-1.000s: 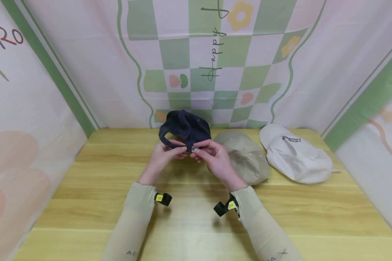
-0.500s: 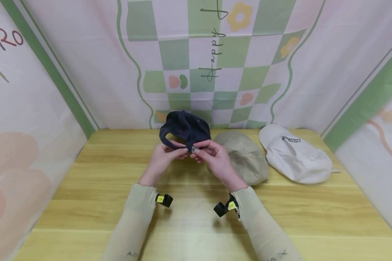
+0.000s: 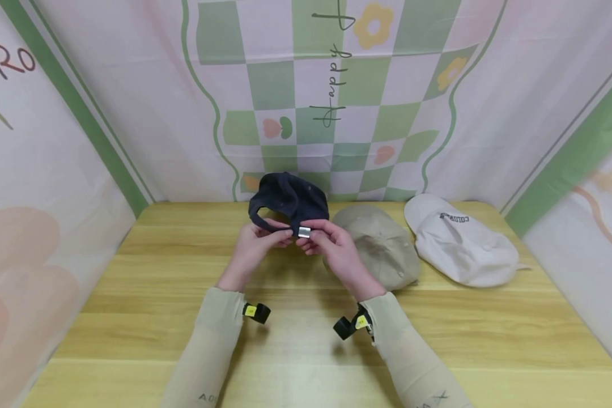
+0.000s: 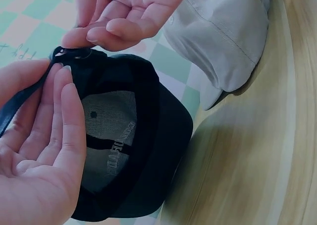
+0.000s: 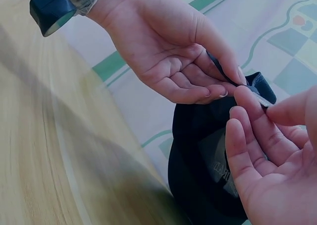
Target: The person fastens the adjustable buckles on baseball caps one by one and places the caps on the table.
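Note:
A dark navy baseball cap point(image 3: 306, 198) is held up with its back opening and strap toward me. My left hand point(image 3: 252, 246) pinches the strap point(image 4: 22, 98) between thumb and fingers, left of the buckle. The metal buckle point(image 3: 304, 232) shows bright silver, and my right hand point(image 3: 336, 246) pinches it at its right side, thumb in front and fingers behind. In the left wrist view the cap's inside point(image 4: 111, 118) shows a mesh-like lining and lettering. From the right wrist the buckle point(image 5: 261, 100) appears edge-on between the two hands' fingertips.
A khaki cap point(image 3: 379, 243) lies on the wooden table point(image 3: 296, 351) just right of my right hand. Beyond it rests an off-white cap point(image 3: 469, 249) with dark lettering. A printed curtain point(image 3: 270, 85) hangs along the table's back edge.
My right thumb has slid slightly right off the buckle, so more of its silver face shows. The left hand and the cap stay nearly in place.

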Demonstrator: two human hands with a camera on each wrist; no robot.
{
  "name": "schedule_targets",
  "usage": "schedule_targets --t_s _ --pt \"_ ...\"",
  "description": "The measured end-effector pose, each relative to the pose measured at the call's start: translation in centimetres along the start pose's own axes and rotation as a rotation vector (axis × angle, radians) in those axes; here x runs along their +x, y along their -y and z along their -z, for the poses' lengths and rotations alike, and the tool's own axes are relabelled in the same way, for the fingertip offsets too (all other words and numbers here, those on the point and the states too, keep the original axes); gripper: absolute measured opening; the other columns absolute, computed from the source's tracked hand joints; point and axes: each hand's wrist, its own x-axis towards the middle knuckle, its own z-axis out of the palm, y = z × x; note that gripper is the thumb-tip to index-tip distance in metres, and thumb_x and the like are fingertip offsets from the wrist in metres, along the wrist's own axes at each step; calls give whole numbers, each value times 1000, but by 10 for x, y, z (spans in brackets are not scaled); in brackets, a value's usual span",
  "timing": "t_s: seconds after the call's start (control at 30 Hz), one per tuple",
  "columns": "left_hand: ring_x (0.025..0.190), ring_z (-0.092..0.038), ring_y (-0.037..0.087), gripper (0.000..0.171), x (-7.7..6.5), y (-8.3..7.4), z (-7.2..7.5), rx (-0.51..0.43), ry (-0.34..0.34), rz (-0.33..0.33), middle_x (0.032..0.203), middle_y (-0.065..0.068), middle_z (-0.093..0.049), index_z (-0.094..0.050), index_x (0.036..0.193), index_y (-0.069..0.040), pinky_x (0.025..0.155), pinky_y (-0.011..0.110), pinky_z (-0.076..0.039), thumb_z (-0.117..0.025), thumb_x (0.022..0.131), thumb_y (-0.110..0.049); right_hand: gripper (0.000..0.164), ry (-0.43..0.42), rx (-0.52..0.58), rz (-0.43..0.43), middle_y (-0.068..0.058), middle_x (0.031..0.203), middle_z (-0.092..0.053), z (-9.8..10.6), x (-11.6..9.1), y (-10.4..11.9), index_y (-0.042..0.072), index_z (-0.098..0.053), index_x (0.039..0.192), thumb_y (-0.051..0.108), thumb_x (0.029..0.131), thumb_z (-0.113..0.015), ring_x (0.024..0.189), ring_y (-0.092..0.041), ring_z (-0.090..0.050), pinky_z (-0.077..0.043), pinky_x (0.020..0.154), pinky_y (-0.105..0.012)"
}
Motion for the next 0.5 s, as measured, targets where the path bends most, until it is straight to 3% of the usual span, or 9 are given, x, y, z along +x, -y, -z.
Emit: schedule_targets --t_s 0.13,0.5 --pt "83 -72 25 18 0 0 0 -1 -5 -5 97 15 -73 -70 103 7 81 36 -60 -76 93 -7 27 0 12 2 -16 96 -70 0 0 0 -12 -56 128 2 106 -48 86 -24 -66 -56 75 -28" --pt "84 -72 28 17 0 -1 -3 19 31 -6 97 17 -73 -73 105 5 83 39 -59 -76 93 -8 19 -76 -27 -16 -13 95 -69 2 1 -4 -14 -60 115 -5 99 -56 83 -19 -66 -56 77 -29"
